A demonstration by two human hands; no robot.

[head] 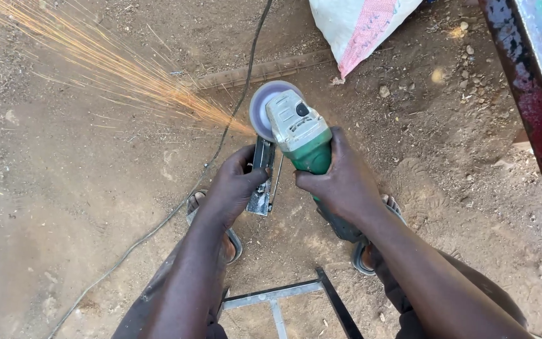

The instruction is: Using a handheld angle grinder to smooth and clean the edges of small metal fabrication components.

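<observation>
My right hand [341,182] grips the green body of an angle grinder [299,135] with a grey gear head. Its round disc [261,108] touches the top end of a short metal piece [261,179] that my left hand [233,187] holds upright over the dirt ground. Orange sparks [114,69] stream from the disc up and to the left. Both my feet in sandals show below the hands.
A black power cable [233,107] runs from the top across the ground to the lower left. A white and pink sack [356,28] lies at the top. A rusty painted metal beam [537,94] crosses the right edge. A metal frame [283,295] lies between my legs.
</observation>
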